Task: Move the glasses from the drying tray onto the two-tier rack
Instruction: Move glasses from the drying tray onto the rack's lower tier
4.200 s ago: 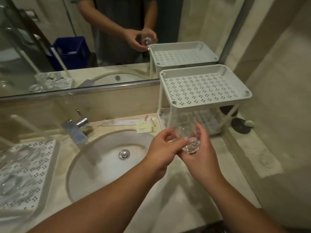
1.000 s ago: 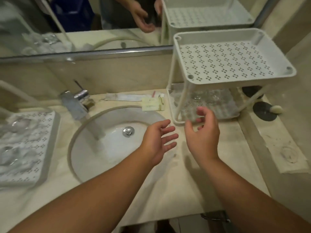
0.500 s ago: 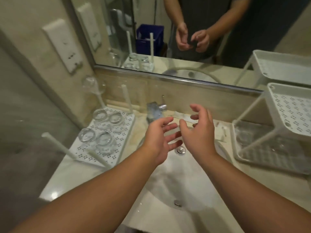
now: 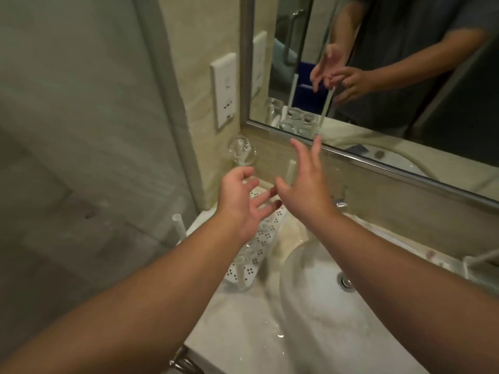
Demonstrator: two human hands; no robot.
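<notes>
Tray (image 4: 252, 268) holds glass (image 4: 241, 152) on peg (inverted); hands (image 4: 272, 197) empty above.

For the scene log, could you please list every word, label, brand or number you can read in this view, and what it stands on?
No text can be read.
Wall plate: sockets and a faint mark, too blurred to read.
Drying tray: dot patterns only, no lettering.
Mirror: reflects hands, glasses and a blue bin, no readable print.

drying tray (image 4: 252, 268) lies left of sink (image 4: 318, 298).
</notes>
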